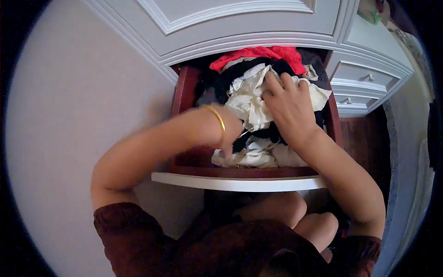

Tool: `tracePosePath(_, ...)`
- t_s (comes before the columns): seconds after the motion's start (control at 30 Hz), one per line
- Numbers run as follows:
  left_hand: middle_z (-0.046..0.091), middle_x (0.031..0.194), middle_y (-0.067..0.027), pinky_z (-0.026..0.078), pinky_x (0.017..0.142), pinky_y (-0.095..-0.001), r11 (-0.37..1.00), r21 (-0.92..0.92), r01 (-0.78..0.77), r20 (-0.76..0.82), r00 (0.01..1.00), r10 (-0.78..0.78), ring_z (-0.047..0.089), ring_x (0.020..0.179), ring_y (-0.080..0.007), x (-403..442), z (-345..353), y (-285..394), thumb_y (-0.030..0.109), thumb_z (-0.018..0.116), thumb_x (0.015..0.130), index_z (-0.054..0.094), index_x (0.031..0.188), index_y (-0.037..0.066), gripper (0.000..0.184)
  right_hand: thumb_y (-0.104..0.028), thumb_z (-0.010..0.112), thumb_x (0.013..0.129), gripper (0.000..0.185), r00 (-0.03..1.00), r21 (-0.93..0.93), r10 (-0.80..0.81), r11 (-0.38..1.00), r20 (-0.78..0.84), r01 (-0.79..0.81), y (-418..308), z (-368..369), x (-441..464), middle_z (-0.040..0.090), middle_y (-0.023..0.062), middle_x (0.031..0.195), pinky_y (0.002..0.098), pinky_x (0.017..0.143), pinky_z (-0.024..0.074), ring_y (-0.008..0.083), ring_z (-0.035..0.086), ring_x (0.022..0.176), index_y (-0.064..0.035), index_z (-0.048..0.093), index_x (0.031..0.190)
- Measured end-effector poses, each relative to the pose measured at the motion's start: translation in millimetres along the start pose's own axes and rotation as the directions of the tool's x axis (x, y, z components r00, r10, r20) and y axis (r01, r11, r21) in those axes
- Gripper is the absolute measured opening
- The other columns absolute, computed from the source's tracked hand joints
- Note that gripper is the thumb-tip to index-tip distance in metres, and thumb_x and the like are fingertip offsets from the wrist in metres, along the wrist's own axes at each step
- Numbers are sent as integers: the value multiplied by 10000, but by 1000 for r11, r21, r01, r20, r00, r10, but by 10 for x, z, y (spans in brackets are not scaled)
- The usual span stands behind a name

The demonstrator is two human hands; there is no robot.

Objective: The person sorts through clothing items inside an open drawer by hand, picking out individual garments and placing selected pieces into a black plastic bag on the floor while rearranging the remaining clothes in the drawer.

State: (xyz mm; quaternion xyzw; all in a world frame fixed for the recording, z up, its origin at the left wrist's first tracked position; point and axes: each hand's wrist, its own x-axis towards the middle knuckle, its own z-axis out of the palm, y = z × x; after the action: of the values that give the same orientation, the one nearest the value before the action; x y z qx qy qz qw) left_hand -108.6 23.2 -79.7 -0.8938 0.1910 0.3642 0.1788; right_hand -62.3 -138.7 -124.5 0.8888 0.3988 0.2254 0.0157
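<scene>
A cream-coloured garment (251,94) lies bunched on top of the clothes in the pulled-out drawer. My right hand (290,104) is on its right side, fingers bent into the fabric and closed on it; the fingertips are partly hidden in the folds. My left hand (230,131), with a gold bangle (218,119) at the wrist, reaches down beside the garment's lower left. Motion blurs it and its fingers are mostly hidden, so its grip does not show. Another cream cloth (251,156) lies crumpled near the drawer's front, just below this hand. Black clothing (263,134) shows between the two pale pieces.
The dark red drawer (184,94) has a white front panel (240,182) close to my knees. Red cloth (284,54) lies at its back. A white cabinet (249,18) rises behind, and smaller drawers (360,76) stand at the right. A pale wall (78,106) is at the left.
</scene>
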Motion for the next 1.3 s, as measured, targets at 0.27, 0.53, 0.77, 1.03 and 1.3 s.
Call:
tracePosePath(0.27,597,1116,-189,492,848,-416,984,-103,-143,-395,914,92,592,976,-369,715,1049,-318,295,713,707,552,1152,16,550,-186,598,742,152,998,-7,-27,1000,-49,27,9,8,-51,500,13,1084,395,759,398,186,466,973,-148,661,874)
tracePosePath(0.53,657,920,-112,499,734,-294,638,-766,-77,214,905,367,621,796,-176,271,230,-740,310,645,846,582,1070,-19,403,-160,597,736,135,996,64,-22,998,-90,27,125,59,-45,505,16,1034,394,748,405,188,480,961,-149,658,855)
tracePosePath(0.77,637,1048,-43,481,861,-291,481,-843,-242,-368,911,-186,588,942,-144,-907,-676,-1088,135,708,783,566,1188,8,447,-32,596,668,236,989,260,112,962,-95,-84,315,143,23,536,33,1142,436,752,452,250,511,1039,-96,638,891)
tracePosePath(1.03,621,1042,1,471,860,-263,632,-752,-188,-405,888,-218,561,946,-103,-1026,-710,-1295,116,659,817,563,1189,37,392,19,582,657,289,965,437,260,871,-23,-224,436,192,91,542,40,1126,452,799,472,293,524,1022,-77,643,922)
tracePosePath(1.3,607,995,1,432,845,-233,692,-666,-278,-534,825,-183,543,922,-91,-952,-780,-1240,388,622,841,596,1129,79,424,-91,617,695,177,963,352,263,908,-51,-229,396,204,81,551,51,1110,484,809,465,270,532,1019,-97,665,865)
